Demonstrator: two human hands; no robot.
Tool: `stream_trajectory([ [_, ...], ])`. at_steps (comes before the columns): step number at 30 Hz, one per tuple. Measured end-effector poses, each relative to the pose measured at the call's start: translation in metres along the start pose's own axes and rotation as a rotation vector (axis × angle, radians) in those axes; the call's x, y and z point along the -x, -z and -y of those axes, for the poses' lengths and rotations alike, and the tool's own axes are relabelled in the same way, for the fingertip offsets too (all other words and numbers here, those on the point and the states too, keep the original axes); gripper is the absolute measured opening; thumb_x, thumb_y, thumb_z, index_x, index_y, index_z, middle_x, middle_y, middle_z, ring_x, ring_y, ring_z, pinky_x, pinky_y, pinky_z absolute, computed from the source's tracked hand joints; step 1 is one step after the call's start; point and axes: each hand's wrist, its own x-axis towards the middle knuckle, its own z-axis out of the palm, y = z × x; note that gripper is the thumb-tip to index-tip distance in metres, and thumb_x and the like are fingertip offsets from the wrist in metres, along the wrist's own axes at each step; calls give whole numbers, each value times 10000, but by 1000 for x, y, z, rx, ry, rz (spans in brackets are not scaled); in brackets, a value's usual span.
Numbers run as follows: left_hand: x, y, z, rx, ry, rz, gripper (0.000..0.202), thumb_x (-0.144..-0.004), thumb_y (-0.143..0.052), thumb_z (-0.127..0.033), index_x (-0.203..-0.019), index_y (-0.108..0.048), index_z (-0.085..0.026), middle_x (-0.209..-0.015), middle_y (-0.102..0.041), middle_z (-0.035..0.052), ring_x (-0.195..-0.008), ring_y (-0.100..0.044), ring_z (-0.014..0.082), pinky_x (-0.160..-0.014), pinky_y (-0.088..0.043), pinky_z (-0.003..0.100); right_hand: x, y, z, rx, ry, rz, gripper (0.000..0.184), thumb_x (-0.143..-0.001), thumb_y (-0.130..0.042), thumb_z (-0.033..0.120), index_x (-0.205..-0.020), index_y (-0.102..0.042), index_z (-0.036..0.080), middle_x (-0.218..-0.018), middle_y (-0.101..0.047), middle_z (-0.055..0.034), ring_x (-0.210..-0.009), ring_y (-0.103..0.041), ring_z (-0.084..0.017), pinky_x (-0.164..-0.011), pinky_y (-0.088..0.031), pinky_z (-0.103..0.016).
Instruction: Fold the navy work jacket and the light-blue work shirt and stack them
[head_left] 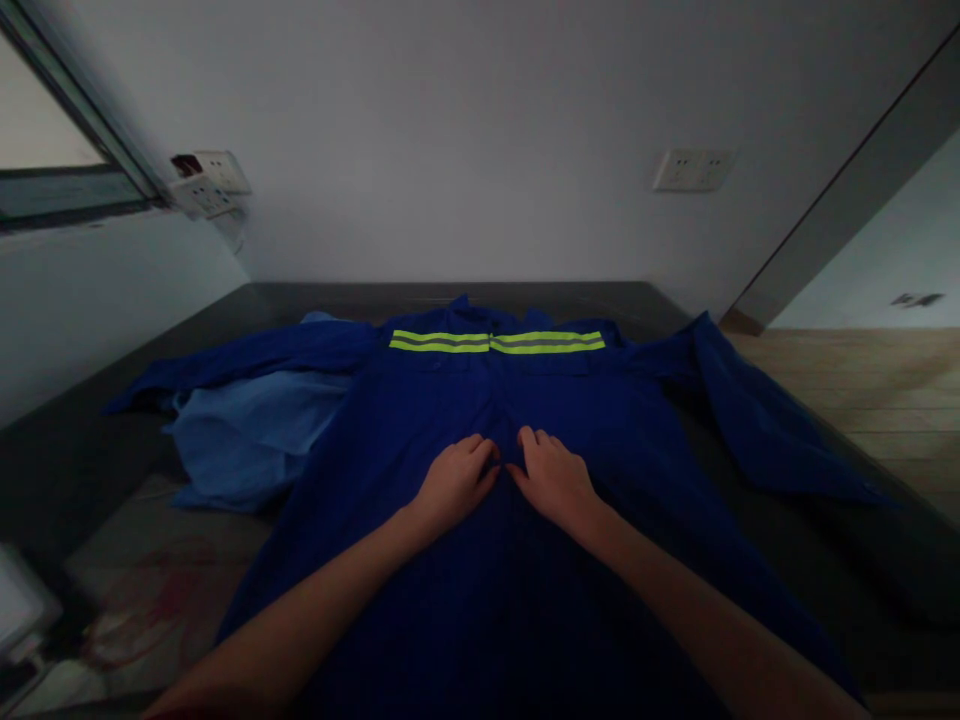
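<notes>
- Blue work jacket [495, 580], deep and dark in colour, laid out flat on the dark table [45, 470], right under both hands, with collar [461, 304] far off near the wall [450, 150].
- Left hand [457, 478] over the middle of the jacket, fingers bent in, thumb close to the fingertips.
- Too dark to tell if any cloth is pinched there.
- Right hand [555, 480] just across from the left one, fingers bent too, thumb a little way off from the first finger.
- Cannot tell if those fingertips hold a bit of cloth or only rest on it.
- Both hands near each other but not touching, with a small gap between the two thumbs, right along the middle of the jacket.
- Bright yellow stripes [442, 337] with grey in between, running across the chest, past the fingertips.
- One sleeve [255, 355] stretched out to the left, over a lighter blue cloth [255, 430], all crumpled.
- Other sleeve [772, 430] bent on the right, slanting down along the table's side.
- White socket [691, 170] up on the wall to the right, more sockets [223, 172] at the left.
- Wood-like floor [885, 385] past the table at the right.
</notes>
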Motion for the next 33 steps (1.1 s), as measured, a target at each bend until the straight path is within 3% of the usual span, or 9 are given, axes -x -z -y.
stream_trajectory([
  [6,1,-3,2,33,-23,-2,112,-875,-558,-237,-970,-550,-178,-953,-604,52,-890,-573,211,-761,-443,320,0,5,1,-18,23,46,248,-856,-517,230,-1093,-497,160,-1044,-632,-115,-974,-606,-269,-679,-452,-327],
  [12,0,-6,3,-16,-38,-1,88,-883,-554,-260,-908,-547,-176,-904,-598,46,-852,-566,209,-732,-424,312,-1,4,3,15,11,35,339,-805,-497,101,-1141,-495,146,-1005,-649,-125,-935,-626,-280,-650,-430,-322],
  [18,-1,-8,4,1,-66,-29,66,-886,-542,-251,-890,-546,-186,-869,-588,34,-829,-563,203,-702,-404,299,5,4,-7,-227,69,-48,456,-799,-433,54,-1219,-479,224,-1062,-658,-63,-897,-638,-213,-709,-403,-297],
  [22,0,-8,2,98,-60,-49,21,-885,-524,-204,-879,-538,-189,-837,-587,18,-776,-553,177,-663,-389,275,7,-2,-7,-402,44,-88,267,-824,-426,94,-1021,-559,216,-1010,-659,-38,-898,-615,-189,-744,-396,-289],
  [26,2,-6,-1,148,-46,-91,23,-886,-518,-193,-879,-540,-191,-838,-588,15,-768,-550,170,-658,-385,272,6,-11,-4,-506,32,-108,94,-816,-533,190,-904,-557,209,-900,-639,-25,-805,-593,-181,-710,-404,-290],
  [31,3,-4,-2,171,-26,-109,28,-891,-514,-203,-898,-541,-200,-860,-591,12,-780,-554,166,-678,-397,274,11,-19,-12,-722,-55,-86,511,-689,-623,102,-1169,-468,183,-806,-587,20,-680,-584,-144,-647,-429,-266],
  [33,3,-4,-2,170,-28,-108,34,-895,-509,-208,-900,-542,-204,-863,-593,9,-780,-556,163,-682,-398,273,15,-22,-18,-712,-85,-59,514,-665,-655,109,-1151,-499,167,-823,-604,1,-710,-601,-156,-667,-443,-277],
])
